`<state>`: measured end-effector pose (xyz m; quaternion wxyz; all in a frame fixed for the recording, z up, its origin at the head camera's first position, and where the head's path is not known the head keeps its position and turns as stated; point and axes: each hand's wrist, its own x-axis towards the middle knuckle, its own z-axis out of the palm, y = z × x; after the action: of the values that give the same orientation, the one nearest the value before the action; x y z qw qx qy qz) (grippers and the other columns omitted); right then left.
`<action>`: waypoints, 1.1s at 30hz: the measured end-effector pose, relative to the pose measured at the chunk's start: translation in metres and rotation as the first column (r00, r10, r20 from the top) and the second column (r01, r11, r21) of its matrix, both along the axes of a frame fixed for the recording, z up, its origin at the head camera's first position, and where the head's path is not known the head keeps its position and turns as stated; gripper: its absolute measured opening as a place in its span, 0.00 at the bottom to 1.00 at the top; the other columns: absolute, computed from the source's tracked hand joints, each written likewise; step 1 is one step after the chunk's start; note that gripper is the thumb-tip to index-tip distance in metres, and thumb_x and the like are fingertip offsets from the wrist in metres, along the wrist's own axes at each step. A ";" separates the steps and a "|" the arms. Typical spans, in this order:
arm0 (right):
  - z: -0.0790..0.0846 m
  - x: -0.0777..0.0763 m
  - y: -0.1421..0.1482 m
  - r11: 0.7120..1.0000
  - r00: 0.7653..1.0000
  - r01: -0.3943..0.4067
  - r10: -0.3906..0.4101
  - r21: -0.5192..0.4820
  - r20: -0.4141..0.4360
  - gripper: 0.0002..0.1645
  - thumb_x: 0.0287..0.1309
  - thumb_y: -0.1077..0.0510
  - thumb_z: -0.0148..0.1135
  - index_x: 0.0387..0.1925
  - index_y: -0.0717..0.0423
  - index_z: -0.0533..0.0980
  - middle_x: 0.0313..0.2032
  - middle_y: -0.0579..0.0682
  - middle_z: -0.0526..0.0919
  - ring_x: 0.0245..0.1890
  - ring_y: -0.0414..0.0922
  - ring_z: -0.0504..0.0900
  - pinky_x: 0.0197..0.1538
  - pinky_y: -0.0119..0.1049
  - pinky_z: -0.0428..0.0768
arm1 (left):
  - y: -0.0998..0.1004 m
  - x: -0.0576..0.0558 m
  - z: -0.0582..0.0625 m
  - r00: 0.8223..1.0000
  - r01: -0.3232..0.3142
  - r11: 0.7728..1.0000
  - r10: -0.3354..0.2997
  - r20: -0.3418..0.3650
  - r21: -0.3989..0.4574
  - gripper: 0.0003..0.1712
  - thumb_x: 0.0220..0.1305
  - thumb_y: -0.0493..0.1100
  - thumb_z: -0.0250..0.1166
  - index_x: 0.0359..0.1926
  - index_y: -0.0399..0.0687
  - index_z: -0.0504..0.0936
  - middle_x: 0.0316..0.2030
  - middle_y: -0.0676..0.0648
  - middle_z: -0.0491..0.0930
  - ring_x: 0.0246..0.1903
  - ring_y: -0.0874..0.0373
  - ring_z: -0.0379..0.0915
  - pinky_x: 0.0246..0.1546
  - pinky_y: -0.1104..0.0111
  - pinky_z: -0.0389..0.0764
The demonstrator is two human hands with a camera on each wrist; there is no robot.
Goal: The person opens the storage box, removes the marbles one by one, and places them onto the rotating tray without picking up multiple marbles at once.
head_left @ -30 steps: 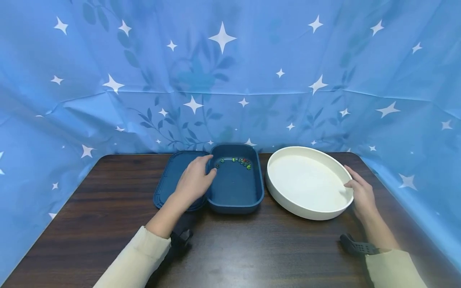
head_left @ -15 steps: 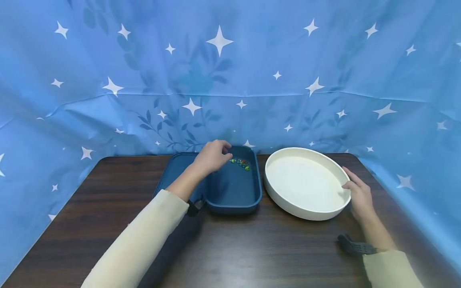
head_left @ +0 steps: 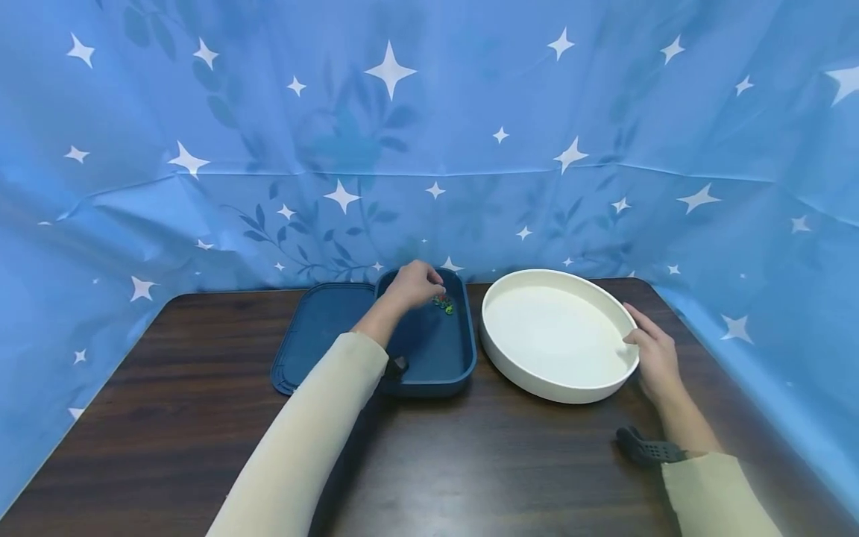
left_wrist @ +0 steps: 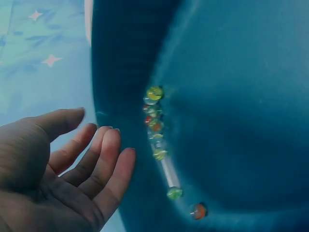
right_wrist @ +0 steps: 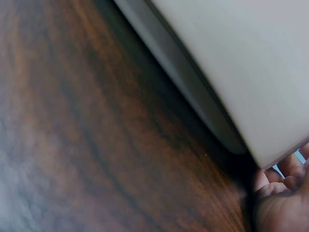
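Observation:
My left hand (head_left: 414, 285) reaches over the back of a dark blue rectangular box (head_left: 429, 388). In the left wrist view its fingers are loosely bent with nothing between them, close beside several glass marbles (left_wrist: 154, 124). Those marbles, with green, yellow and red swirls, lie in a curved row along the box's inner wall; my hand covers part of the row in the head view. My right hand (head_left: 660, 363) grips the right rim of a large round white tray (head_left: 557, 328), thumb over the edge and the other fingers on the outside.
To the left of the box lies a flat blue lid (head_left: 312, 339), partly behind my left arm. Everything rests on a dark wooden table (head_left: 510, 462). A blue star-patterned cloth (head_left: 470, 134) hangs along the table's back edge.
My left hand has moved right, from the box's left rim to over its back part beside the marbles. The right hand keeps its grip on the tray. The head view has shifted slightly.

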<state>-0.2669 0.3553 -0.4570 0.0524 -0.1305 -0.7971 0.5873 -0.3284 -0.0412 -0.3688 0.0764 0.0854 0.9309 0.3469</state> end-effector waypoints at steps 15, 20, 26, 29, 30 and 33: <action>0.000 0.001 0.001 1.000 1.000 0.018 -0.018 -0.012 0.004 0.43 0.62 0.67 0.42 0.78 0.45 0.56 0.80 0.54 0.49 0.78 0.58 0.54 0.64 0.24 0.72 | 0.003 -0.016 -0.020 0.999 0.017 1.000 -0.017 0.039 0.003 0.12 0.72 0.42 0.61 0.44 0.40 0.88 0.40 0.36 0.87 0.24 0.58 0.73 0.25 0.71 0.71; -0.001 0.000 -0.001 0.999 1.000 0.021 -0.021 -0.032 0.003 0.43 0.62 0.67 0.42 0.78 0.46 0.56 0.80 0.52 0.50 0.79 0.56 0.54 0.72 0.32 0.67 | 0.007 -0.017 -0.027 0.999 0.034 0.999 -0.033 0.028 -0.013 0.09 0.69 0.41 0.65 0.41 0.40 0.89 0.37 0.39 0.87 0.24 0.60 0.73 0.27 0.71 0.73; -0.002 0.001 -0.001 1.000 1.000 0.018 -0.018 0.004 -0.003 0.43 0.62 0.67 0.41 0.79 0.46 0.56 0.80 0.54 0.51 0.78 0.58 0.56 0.68 0.29 0.70 | 0.013 -0.017 -0.034 0.999 0.026 0.998 -0.025 0.028 -0.050 0.05 0.65 0.41 0.70 0.38 0.43 0.89 0.37 0.45 0.86 0.31 0.59 0.77 0.34 0.68 0.78; -0.002 0.001 -0.001 1.000 1.000 0.014 -0.014 0.008 -0.014 0.43 0.62 0.67 0.41 0.79 0.46 0.56 0.80 0.56 0.51 0.78 0.59 0.56 0.70 0.33 0.70 | 0.016 -0.017 -0.035 1.000 0.022 0.998 -0.020 0.020 -0.067 0.05 0.63 0.41 0.72 0.37 0.44 0.89 0.39 0.46 0.86 0.34 0.57 0.79 0.40 0.65 0.81; -0.001 0.001 -0.001 1.000 1.000 0.014 -0.013 0.007 -0.017 0.43 0.62 0.67 0.41 0.79 0.46 0.56 0.80 0.56 0.51 0.78 0.59 0.56 0.71 0.35 0.70 | 0.016 -0.017 -0.036 1.000 0.020 0.997 -0.019 0.018 -0.070 0.05 0.63 0.40 0.72 0.37 0.44 0.89 0.40 0.46 0.86 0.35 0.56 0.79 0.42 0.64 0.82; -0.001 0.001 0.000 1.000 1.000 0.014 -0.014 0.010 -0.020 0.43 0.61 0.67 0.41 0.79 0.46 0.55 0.80 0.56 0.51 0.78 0.59 0.56 0.73 0.39 0.68 | 0.017 -0.017 -0.037 1.000 0.017 0.997 -0.015 0.021 -0.071 0.05 0.61 0.40 0.73 0.37 0.44 0.89 0.41 0.45 0.86 0.38 0.54 0.79 0.48 0.60 0.83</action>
<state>-0.2661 0.3551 -0.4582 0.0650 -0.1298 -0.7985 0.5842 -0.3455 -0.0243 -0.4061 0.0915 0.0867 0.9411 0.3137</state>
